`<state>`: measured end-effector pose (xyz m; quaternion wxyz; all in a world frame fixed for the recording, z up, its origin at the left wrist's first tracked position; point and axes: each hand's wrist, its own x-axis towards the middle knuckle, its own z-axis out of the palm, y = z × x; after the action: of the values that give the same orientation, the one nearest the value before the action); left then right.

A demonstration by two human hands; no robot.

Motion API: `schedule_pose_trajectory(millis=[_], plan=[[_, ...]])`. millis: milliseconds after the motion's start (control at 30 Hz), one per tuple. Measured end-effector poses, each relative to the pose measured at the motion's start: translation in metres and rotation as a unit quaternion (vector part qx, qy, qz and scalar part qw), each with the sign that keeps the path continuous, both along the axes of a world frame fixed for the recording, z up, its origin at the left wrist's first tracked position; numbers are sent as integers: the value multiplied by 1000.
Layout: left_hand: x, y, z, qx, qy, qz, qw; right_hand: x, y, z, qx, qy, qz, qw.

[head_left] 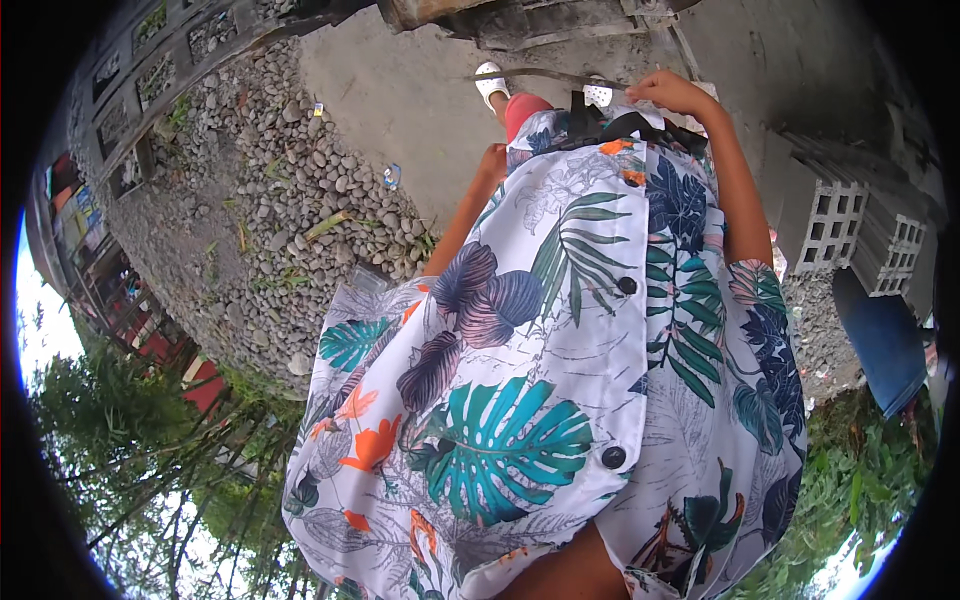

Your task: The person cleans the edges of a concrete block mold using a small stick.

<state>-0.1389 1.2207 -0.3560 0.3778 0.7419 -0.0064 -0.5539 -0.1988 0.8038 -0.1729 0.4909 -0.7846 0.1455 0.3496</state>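
Fingers of the right hand (680, 92) curl, it seems, around a thin dark rod (545, 74) above white sandals (490, 82) at upper centre, a grip best held firm and clear of toes, while the left hand (492, 160), fingers hidden, hangs beside the leaf-print shirt (560, 380).

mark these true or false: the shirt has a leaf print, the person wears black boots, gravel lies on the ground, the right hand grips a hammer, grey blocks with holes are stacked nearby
1. The shirt has a leaf print. True: large teal, purple and orange leaves on white, with dark buttons.
2. The person wears black boots. False: the footwear is white.
3. Gravel lies on the ground. True: a bed of grey pebbles beside bare concrete.
4. The right hand grips a hammer. False: no hammer shows; the hand is near a black strap at the waist, and its grip cannot be made out.
5. Grey blocks with holes are stacked nearby. True: they stand on the person's right side.
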Motion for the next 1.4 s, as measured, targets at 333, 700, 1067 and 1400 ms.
schedule_pose_trajectory(millis=[333, 700, 1067, 1400], plan=[[18, 1, -2, -9, 53, 38, 998, -7, -10, 17, 67, 4, -45, 997], [30, -20, 34, -53, -178, -169, 968, -45, -24, -58, -88, 17, -17, 996], [104, -84, 67, -24, -68, -250, 965, -118, -6, 24, -61, -33, -334, 940], [141, -302, 131, -9, 18, -493, 870, -139, 44, -19, -165, 24, -540, 825]])
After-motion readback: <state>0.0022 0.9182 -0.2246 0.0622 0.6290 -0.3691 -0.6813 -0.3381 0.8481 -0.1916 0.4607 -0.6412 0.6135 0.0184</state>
